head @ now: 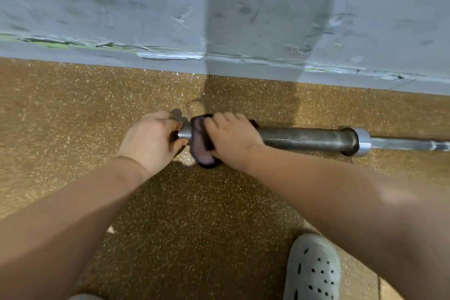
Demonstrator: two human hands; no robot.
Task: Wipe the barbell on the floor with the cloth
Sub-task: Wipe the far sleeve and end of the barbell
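1. The long grey steel barbell (304, 137) is lying on the speckled brown rubber floor (73, 105), just beside the scuffed grey painted wall (121, 7) and roughly parallel to it. Its thick dark sleeve is ending near the middle of the view, and its thinner bright shaft (409, 145) is running off the right edge.
2. The dark purple cloth (201, 146) is draping over the sleeve close to its end, with a fold hanging down to the floor on the near side.
3. The right hand (231, 139) is bearing down on the cloth, its fingers curling over the fabric and the sleeve beneath. This is probably making the cloth hug the round metal while it rubs.
4. The left hand (148, 139) is clasping the bare tip of the sleeve, fingers wrapping over the top and thumb lying underneath. It is most likely bracing the bar against rolling or sliding.
5. The wiping is sitting at the sleeve's end; how much of the bar is already clean cannot be told.
6. A pale grey perforated foam clog (314, 268) is standing on the floor below the right forearm. No container is showing.
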